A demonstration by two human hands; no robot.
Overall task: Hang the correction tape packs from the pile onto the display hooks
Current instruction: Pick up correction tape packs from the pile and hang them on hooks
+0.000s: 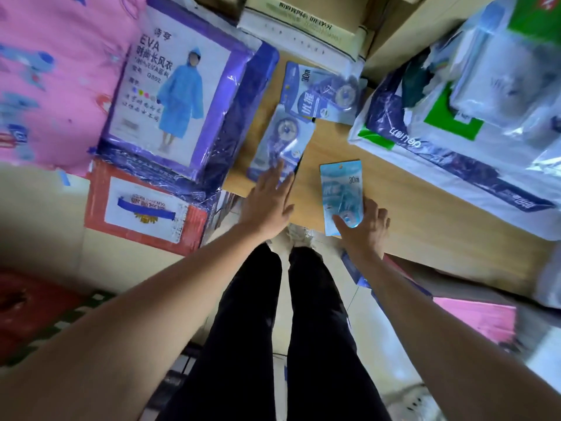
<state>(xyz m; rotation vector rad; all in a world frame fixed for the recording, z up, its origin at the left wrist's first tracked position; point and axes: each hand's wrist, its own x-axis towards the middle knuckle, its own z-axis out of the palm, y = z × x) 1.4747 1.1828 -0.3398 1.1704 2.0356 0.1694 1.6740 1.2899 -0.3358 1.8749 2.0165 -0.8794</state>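
**Though Light, Likely Slick**

Pinches pale pack by its lower end in right grip, at counter edge. Rests left grip flat, fingers straight, on second pack. Looks like stiff card under slick blister: best taken low, hang hole clear.

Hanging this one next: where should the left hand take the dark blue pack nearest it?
The dark blue pack lies flat, its thin near end at the left hand, the raincoat package crowding its left side. Probably pinch that near short edge, coming from the person's side.
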